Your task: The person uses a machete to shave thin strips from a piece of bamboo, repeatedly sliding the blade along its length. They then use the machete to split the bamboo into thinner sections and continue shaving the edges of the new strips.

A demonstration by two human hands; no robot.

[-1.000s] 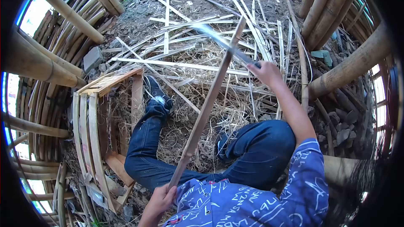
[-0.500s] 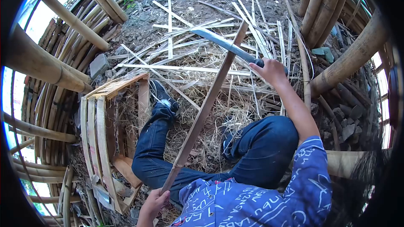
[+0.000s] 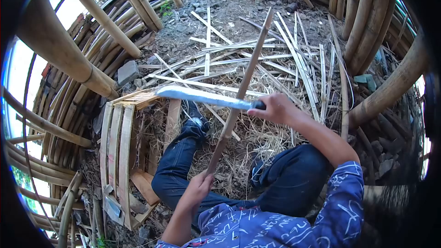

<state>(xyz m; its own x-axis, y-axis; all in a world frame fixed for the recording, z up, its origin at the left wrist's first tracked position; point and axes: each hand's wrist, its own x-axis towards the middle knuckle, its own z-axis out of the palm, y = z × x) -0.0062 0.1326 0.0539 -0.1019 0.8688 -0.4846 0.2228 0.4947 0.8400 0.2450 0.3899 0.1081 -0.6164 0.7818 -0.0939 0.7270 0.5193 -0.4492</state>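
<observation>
My right hand [image 3: 278, 108] is closed round the dark handle of a machete [image 3: 202, 97], its long pale blade pointing left. The blade crosses over a bamboo strip [image 3: 251, 66] around its middle. Near its lower end, my left hand [image 3: 200, 186] grips that strip, which slants up and away to the right. Both hands are above my bent legs [image 3: 294, 179] as I sit on the ground. Curly shavings [image 3: 234, 165] lie between my legs, below the strip.
A slatted wooden crate [image 3: 112, 147] stands left of my leg. Several pale split strips [image 3: 206, 82] lie criss-crossed ahead on the dirt. A grey block [image 3: 128, 72] sits behind the crate. Thick bamboo poles [image 3: 59, 36] rise at both sides, and rubble [image 3: 386, 156] lies at right.
The machete has come down along the strip towards me and swung left. My left hand has risen with the strip's lower end, and the view has shifted slightly.
</observation>
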